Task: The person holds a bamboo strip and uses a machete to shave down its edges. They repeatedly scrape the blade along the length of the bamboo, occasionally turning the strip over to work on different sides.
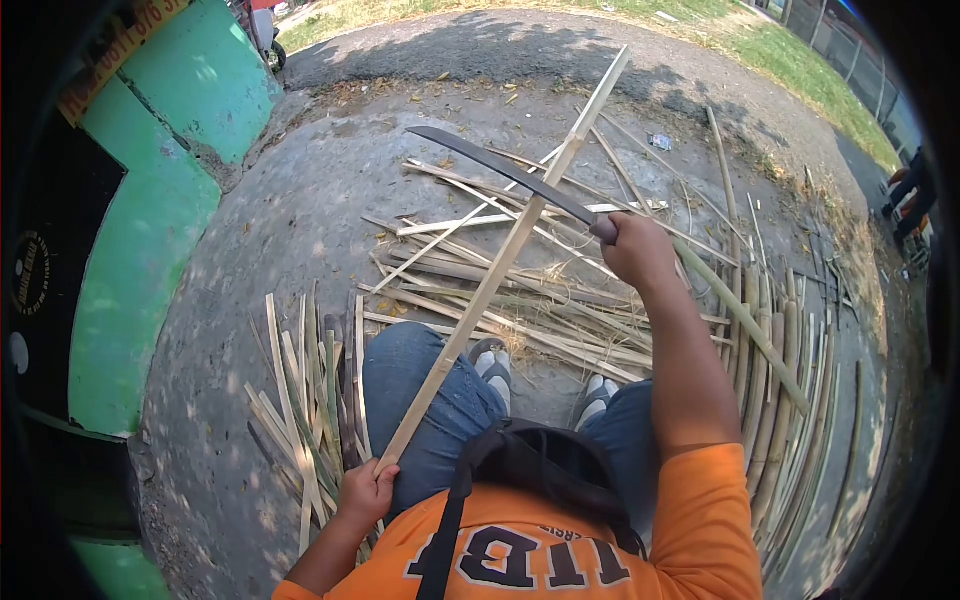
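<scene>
My left hand grips the near end of a long pale bamboo strip that slants up and away over my left knee. My right hand is closed on the handle of a dark curved machete. Its blade lies across the strip about halfway along, pointing left. I am seated, with jeans and grey sandals below the strip.
Split bamboo strips lie fanned on the ground at my left. Thicker bamboo poles are stacked at my right. Loose slivers and shavings litter the concrete ahead. A green wall stands at left; grass lies beyond.
</scene>
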`<state>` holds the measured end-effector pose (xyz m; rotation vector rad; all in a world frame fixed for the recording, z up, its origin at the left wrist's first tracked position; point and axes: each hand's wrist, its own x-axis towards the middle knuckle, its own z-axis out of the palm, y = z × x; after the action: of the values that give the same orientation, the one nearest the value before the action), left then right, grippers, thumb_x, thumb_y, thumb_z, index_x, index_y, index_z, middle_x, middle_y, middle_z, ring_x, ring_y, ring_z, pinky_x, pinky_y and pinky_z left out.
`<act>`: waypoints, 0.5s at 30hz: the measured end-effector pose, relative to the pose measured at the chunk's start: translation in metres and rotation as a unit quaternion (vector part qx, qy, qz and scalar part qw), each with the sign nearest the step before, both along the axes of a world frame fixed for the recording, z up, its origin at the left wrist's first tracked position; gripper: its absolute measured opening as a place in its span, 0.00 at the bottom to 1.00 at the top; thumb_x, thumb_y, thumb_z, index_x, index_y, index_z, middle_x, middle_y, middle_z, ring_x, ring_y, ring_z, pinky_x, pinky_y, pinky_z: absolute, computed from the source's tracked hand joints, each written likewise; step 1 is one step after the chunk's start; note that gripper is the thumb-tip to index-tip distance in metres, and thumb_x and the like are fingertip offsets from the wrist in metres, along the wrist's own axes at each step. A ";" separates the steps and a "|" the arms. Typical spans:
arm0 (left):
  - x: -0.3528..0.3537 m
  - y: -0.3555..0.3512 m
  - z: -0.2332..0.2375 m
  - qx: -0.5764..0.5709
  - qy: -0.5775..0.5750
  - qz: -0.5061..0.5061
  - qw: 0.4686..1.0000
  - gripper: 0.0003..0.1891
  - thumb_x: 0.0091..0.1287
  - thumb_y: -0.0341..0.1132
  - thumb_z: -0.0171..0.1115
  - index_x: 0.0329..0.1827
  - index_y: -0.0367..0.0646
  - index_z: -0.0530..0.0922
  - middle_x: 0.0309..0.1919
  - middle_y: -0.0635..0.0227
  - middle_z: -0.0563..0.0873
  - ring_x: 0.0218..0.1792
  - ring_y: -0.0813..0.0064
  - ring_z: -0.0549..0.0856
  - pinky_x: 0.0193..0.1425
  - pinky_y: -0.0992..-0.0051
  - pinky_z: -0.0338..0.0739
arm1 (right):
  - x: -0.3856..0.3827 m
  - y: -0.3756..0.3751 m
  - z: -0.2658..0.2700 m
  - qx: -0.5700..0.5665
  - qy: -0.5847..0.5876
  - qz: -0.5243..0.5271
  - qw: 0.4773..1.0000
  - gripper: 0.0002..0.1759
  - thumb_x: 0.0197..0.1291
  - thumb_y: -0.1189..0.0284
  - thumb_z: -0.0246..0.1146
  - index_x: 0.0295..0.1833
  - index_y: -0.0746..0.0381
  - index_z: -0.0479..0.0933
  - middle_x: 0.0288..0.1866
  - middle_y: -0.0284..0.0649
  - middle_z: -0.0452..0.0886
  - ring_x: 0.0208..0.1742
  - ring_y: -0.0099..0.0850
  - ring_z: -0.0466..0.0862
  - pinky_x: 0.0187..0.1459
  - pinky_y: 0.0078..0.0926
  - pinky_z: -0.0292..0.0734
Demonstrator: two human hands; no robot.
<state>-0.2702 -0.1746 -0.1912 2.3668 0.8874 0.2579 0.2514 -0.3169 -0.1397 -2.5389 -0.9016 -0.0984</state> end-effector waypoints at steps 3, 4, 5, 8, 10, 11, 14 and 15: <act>0.000 -0.003 -0.001 -0.006 -0.001 0.006 1.000 0.20 0.77 0.48 0.65 0.34 0.38 0.81 0.22 0.47 0.81 0.28 0.39 0.84 0.30 0.53 0.76 | -0.011 0.004 0.003 0.023 -0.020 0.036 0.999 0.09 0.60 0.65 0.68 0.43 0.54 0.87 0.38 0.48 0.89 0.42 0.52 0.89 0.46 0.52 0.84; -0.001 -0.003 -0.006 -0.004 -0.006 0.006 1.000 0.20 0.77 0.48 0.65 0.34 0.38 0.81 0.22 0.47 0.81 0.28 0.39 0.84 0.30 0.53 0.76 | -0.016 0.005 0.004 0.030 -0.021 0.059 0.998 0.08 0.60 0.65 0.68 0.43 0.54 0.87 0.37 0.47 0.89 0.41 0.52 0.89 0.45 0.52 0.84; -0.002 -0.003 -0.008 -0.003 -0.011 0.005 1.000 0.20 0.77 0.48 0.65 0.34 0.38 0.81 0.22 0.47 0.81 0.28 0.39 0.84 0.30 0.53 0.76 | -0.021 0.005 0.005 0.035 -0.023 0.080 0.996 0.08 0.59 0.65 0.68 0.42 0.54 0.87 0.37 0.47 0.89 0.41 0.52 0.89 0.45 0.52 0.84; -0.001 -0.001 -0.010 -0.018 -0.008 -0.001 1.000 0.20 0.78 0.48 0.64 0.35 0.38 0.81 0.23 0.47 0.82 0.29 0.38 0.84 0.31 0.54 0.76 | -0.042 0.009 0.014 0.031 -0.042 0.179 0.982 0.07 0.56 0.66 0.69 0.40 0.54 0.86 0.34 0.45 0.88 0.39 0.51 0.88 0.43 0.51 0.84; -0.001 0.000 -0.011 -0.008 -0.015 -0.006 1.000 0.21 0.77 0.48 0.65 0.35 0.37 0.81 0.23 0.47 0.82 0.29 0.38 0.84 0.31 0.54 0.76 | -0.043 0.010 0.012 -0.001 -0.075 0.191 0.979 0.07 0.53 0.66 0.69 0.38 0.54 0.85 0.32 0.45 0.87 0.38 0.50 0.88 0.42 0.50 0.84; -0.001 0.001 -0.012 -0.003 -0.018 -0.008 1.000 0.21 0.77 0.48 0.65 0.34 0.37 0.81 0.23 0.47 0.82 0.29 0.38 0.84 0.31 0.54 0.76 | -0.041 0.010 0.012 0.001 -0.085 0.189 0.978 0.07 0.53 0.66 0.69 0.38 0.54 0.85 0.31 0.45 0.86 0.38 0.50 0.88 0.42 0.50 0.84; -0.003 0.002 -0.011 -0.008 -0.014 -0.009 1.000 0.21 0.77 0.49 0.65 0.35 0.37 0.81 0.23 0.47 0.82 0.29 0.38 0.84 0.31 0.54 0.76 | -0.016 0.010 -0.005 0.029 -0.045 0.087 0.995 0.07 0.56 0.66 0.68 0.39 0.56 0.85 0.32 0.48 0.87 0.38 0.52 0.88 0.44 0.51 0.84; -0.004 0.003 -0.011 -0.010 -0.008 -0.008 1.000 0.21 0.77 0.49 0.65 0.35 0.37 0.81 0.23 0.47 0.82 0.29 0.38 0.84 0.31 0.54 0.76 | -0.003 0.009 -0.013 0.058 -0.027 0.038 0.997 0.08 0.58 0.66 0.68 0.40 0.56 0.85 0.33 0.49 0.88 0.39 0.53 0.88 0.45 0.52 0.84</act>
<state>-0.2742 -0.1720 -0.2024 2.3500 0.8601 0.2599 0.2483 -0.3076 -0.1524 -2.4030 -0.9840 -0.1908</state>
